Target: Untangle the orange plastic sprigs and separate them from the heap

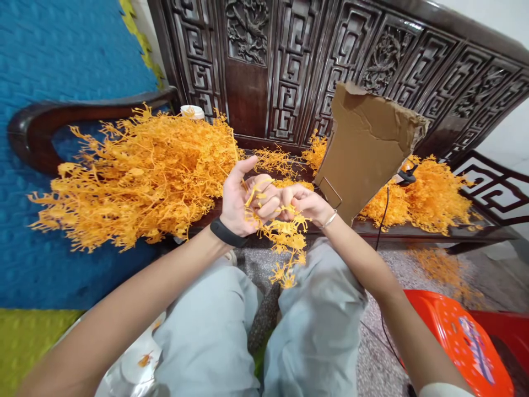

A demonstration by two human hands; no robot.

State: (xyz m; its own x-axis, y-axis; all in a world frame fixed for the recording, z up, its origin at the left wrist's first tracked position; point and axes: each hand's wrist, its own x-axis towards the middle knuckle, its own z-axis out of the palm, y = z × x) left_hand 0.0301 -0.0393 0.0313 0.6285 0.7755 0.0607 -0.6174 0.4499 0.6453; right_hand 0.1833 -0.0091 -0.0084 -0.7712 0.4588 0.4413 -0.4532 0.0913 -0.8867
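My left hand (250,201), a black band at its wrist, is turned palm up with the thumb raised and the fingers curled round orange plastic sprigs (285,234). Thin stems run across the palm, and a branched cluster hangs below the hands over the knees. Fingertips of my right hand (306,203) pinch the sprigs close against the left fingers; the exact grip point is partly hidden. To the left of the hands lies a large heap of similar orange sprigs (152,176) on the dark wooden bench.
A bent cardboard sheet (366,143) stands upright on the bench (479,230), right of the hands. More orange sprigs (433,193) lie beyond it, near a dark cable (384,212). A white cup (192,112) stands behind the left heap. A red stool (454,336) is at lower right.
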